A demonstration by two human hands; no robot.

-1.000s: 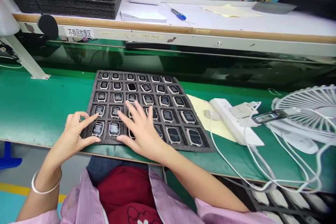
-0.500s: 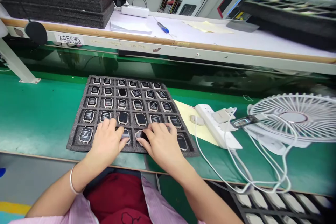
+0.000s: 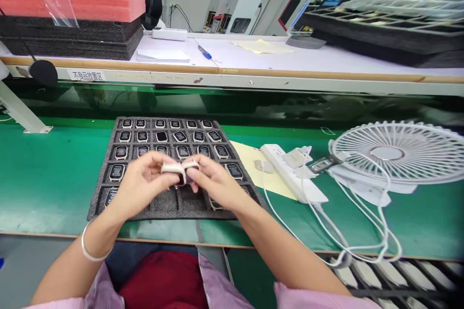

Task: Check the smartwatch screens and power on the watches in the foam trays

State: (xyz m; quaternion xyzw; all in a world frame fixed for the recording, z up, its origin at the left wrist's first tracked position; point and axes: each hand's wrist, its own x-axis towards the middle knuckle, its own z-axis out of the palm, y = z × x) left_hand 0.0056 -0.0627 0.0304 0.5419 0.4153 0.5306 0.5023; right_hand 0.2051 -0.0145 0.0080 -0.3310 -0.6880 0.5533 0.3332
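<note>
A dark foam tray [image 3: 98, 203] with several smartwatch bodies in its pockets lies on the green belt in front of me. My left hand [image 3: 139, 188] is closed on one watch body [image 3: 171, 168], lifted above the tray's front rows. My right hand [image 3: 213, 183] is closed on a second watch body [image 3: 191, 165], held right against the first. Two pockets in the front row below my hands stand empty.
A white power strip [image 3: 295, 176] with plugs and looping white cables lies right of the tray on a yellow sheet [image 3: 250, 159]. A white fan [image 3: 398, 152] lies further right. A raised shelf [image 3: 253, 65] behind carries foam stacks [image 3: 72, 24] and a screwdriver [image 3: 205, 51].
Both hands went from lying on the tray's front rows to pinching a watch body each, and lifted them together above the tray. The camera tilted up a little.
</note>
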